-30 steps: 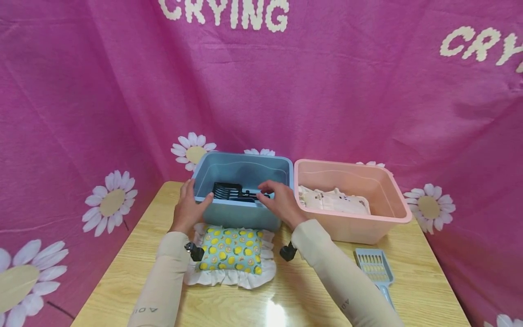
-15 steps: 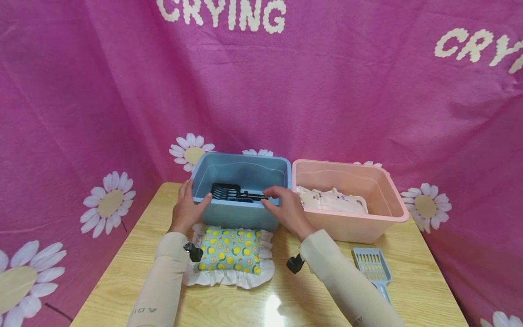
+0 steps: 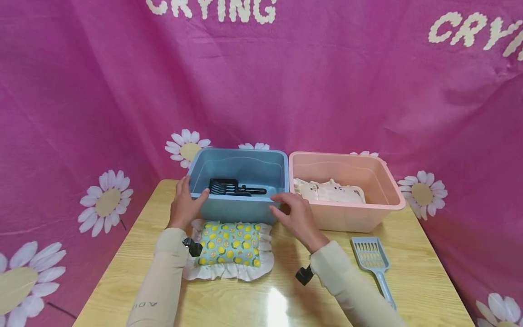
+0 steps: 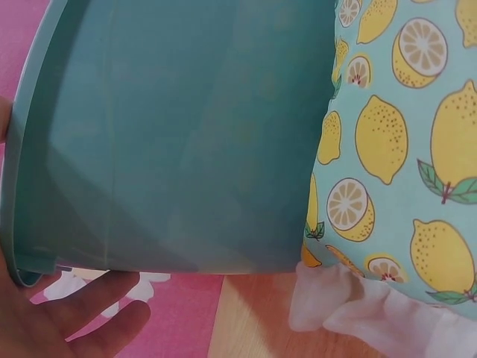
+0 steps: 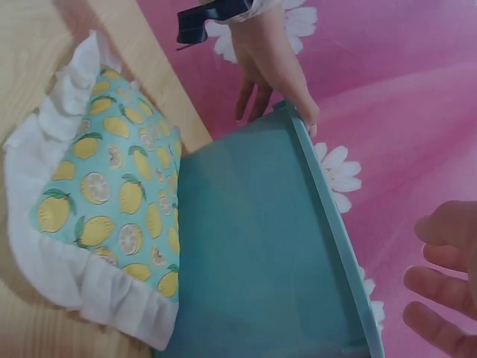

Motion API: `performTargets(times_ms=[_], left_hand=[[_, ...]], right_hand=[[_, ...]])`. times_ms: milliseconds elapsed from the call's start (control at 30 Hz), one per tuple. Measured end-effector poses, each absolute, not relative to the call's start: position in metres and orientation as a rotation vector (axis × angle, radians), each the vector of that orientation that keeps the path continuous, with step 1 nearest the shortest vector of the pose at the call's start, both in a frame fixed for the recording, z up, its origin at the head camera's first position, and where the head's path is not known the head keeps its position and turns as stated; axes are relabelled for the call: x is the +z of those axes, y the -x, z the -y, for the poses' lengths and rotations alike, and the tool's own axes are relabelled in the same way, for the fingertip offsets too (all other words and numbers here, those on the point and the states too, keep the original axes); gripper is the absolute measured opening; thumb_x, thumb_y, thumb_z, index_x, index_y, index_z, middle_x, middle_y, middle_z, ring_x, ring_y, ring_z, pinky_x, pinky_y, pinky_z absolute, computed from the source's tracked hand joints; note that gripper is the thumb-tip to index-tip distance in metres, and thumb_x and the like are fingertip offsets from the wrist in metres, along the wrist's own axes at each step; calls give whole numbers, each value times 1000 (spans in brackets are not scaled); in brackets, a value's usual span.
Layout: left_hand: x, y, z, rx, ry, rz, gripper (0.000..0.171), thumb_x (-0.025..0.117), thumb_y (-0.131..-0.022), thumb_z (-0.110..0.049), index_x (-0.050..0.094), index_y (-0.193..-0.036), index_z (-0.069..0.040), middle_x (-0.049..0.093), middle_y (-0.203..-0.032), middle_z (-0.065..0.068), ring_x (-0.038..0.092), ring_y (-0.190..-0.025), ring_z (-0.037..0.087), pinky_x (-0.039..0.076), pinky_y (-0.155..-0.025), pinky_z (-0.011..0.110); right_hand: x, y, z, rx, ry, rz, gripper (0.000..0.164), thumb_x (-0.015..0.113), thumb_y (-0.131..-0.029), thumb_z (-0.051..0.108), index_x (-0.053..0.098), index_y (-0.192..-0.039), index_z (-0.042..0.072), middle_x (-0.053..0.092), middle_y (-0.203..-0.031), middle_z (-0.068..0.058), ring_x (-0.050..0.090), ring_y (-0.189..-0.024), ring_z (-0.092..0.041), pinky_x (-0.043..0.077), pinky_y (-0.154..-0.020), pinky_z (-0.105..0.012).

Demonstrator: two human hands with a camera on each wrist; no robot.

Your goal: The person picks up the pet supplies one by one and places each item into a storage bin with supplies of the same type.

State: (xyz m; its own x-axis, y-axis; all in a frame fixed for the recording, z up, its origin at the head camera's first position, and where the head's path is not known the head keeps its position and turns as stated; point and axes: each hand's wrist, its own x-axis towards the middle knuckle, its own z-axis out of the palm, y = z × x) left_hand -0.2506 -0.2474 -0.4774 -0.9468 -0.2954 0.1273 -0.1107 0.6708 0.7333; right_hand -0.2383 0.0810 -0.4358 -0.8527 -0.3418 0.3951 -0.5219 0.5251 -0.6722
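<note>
A blue plastic bin [image 3: 241, 210] stands at the back of the table, with a black slotted litter scoop [image 3: 224, 186] lying inside. My left hand [image 3: 185, 206] grips the bin's front left corner, thumb over the front rim and fingers along the side wall. By the front right corner, my right hand [image 3: 297, 218] hovers with fingers loosely bent and nothing held; in the right wrist view its fingers [image 5: 440, 287] show apart from the rim. A lemon-print cushion [image 3: 230, 245] with a white ruffle lies flat against the front of the bin.
Right beside the blue bin stands a pink bin [image 3: 347, 218] holding a cream patterned fabric item [image 3: 328, 190]. A light-blue litter scoop [image 3: 373, 259] lies on the wooden table [image 3: 233, 304] at the right. A pink daisy-print cloth [image 3: 327, 91] hangs behind.
My right hand has drawn back from the black scoop's handle, out of the blue bin, towards the right. The handle now shows uncovered. My left hand stays at the corner; the view tilts slightly down.
</note>
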Motion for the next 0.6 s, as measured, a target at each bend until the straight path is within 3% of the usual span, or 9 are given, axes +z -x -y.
performTargets(times_ms=[333, 467, 600], left_hand=[[-475, 252, 250, -1146, -337, 2639, 90, 54, -88, -62, 12, -156, -22, 11, -160, 6, 34, -134, 41, 36, -100, 65], [-476, 253, 249, -1152, -325, 2638, 90, 55, -87, -62, 12, -156, -22, 13, -159, 6, 35, -133, 41, 38, -98, 65], [-477, 254, 249, -1151, -327, 2636, 90, 58, -87, -59, 12, -156, -23, 14, -159, 6, 35, -133, 41, 39, -97, 65]], right_hand=[[-450, 223, -111, 1212, -664, 2480, 22, 74, -86, 20, 71, -108, 15, 68, -109, 2, 59, -105, -18, 49, -93, -43], [-467, 214, -133, 1179, -630, 2373, 21, 76, -84, 15, 72, -104, 12, 69, -106, -4, 62, -101, -20, 51, -87, -41], [-481, 202, -157, 1123, -499, 2343, 22, 78, -81, 14, 72, -102, 12, 70, -103, -2, 64, -95, -19, 51, -80, -36]])
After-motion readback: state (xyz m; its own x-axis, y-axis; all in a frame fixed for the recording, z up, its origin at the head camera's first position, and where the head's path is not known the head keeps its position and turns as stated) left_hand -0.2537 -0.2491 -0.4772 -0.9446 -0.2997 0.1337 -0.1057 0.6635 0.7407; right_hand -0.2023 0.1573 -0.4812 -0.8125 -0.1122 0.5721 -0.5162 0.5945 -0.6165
